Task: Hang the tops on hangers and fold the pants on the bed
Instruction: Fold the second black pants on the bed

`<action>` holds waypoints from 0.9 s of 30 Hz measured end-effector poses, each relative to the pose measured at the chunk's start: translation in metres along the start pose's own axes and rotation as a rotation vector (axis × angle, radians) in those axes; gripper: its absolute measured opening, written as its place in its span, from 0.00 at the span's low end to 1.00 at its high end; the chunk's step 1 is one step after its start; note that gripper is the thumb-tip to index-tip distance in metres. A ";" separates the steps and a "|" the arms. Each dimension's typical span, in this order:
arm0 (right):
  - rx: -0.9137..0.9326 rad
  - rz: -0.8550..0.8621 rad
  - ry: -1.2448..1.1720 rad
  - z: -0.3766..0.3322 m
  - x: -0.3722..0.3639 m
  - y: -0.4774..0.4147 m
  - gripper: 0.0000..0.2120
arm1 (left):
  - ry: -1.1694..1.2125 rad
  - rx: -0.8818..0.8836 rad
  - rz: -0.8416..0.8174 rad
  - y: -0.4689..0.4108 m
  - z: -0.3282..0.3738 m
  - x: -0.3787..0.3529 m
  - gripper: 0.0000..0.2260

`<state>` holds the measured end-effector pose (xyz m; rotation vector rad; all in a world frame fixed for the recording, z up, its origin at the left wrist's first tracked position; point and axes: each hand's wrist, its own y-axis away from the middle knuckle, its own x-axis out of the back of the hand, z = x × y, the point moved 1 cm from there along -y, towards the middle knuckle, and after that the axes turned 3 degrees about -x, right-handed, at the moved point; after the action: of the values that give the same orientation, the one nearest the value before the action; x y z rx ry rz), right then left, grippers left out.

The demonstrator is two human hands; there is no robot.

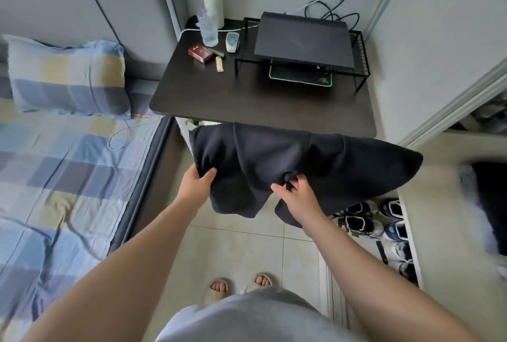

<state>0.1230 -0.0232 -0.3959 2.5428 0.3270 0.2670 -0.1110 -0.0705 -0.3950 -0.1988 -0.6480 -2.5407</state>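
I see the dark garment spread in the air just beyond both hands, and its far edge overlaps the near edge of the tabletop. The left hand grips the left side of the cloth, with the thumb on top and the fingers curled under the fabric. The right hand pinches the garment at a small dark rounded lump near its middle. Both arms are stretched forward, with the bed to the left of the left hand and the shoes on the floor right of the right hand. I cannot tell whether the lump is bunched cloth or part of a hanger, and the fingers of the left hand are hidden by the fabric.
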 end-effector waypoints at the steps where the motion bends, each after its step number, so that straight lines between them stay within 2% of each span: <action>1: -0.008 -0.030 0.046 0.003 -0.002 -0.001 0.34 | -0.006 -0.012 0.014 0.007 -0.006 0.001 0.11; 4: -0.021 -0.136 0.147 0.018 -0.011 -0.004 0.38 | -0.037 -0.038 0.082 0.028 -0.020 0.009 0.05; 6: -0.038 -0.198 0.186 0.024 -0.022 0.001 0.31 | -0.050 -0.060 0.125 0.042 -0.024 0.015 0.05; 9: -0.065 -0.219 0.145 0.025 -0.036 0.016 0.12 | -0.054 -0.059 0.177 0.058 -0.027 0.027 0.08; 12: -0.049 -0.182 0.066 0.021 -0.043 0.034 0.10 | -0.084 -0.008 0.204 0.071 -0.030 0.041 0.16; 14: -0.059 -0.186 -0.002 0.014 -0.046 0.050 0.07 | -0.089 0.033 0.170 0.080 -0.034 0.050 0.17; 16: -0.070 -0.200 -0.060 0.006 -0.047 0.067 0.09 | -0.068 0.071 0.073 0.090 -0.042 0.059 0.15; 20: 0.011 -0.221 -0.120 -0.016 -0.054 0.099 0.08 | 0.065 0.203 -0.125 0.107 -0.068 0.074 0.20; 23: 0.105 -0.209 -0.092 -0.037 -0.071 0.117 0.10 | 0.221 0.242 -0.137 0.107 -0.070 0.092 0.13; 25: 0.148 -0.205 -0.084 -0.051 -0.090 0.128 0.11 | 0.270 0.184 -0.123 0.099 -0.063 0.115 0.13; 27: 0.202 -0.203 -0.107 -0.066 -0.116 0.140 0.16 | 0.272 0.089 -0.097 0.093 -0.048 0.144 0.12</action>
<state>0.0202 -0.1376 -0.2779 2.6816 0.5918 0.0213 -0.1885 -0.2273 -0.3619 0.2115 -0.6737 -2.5598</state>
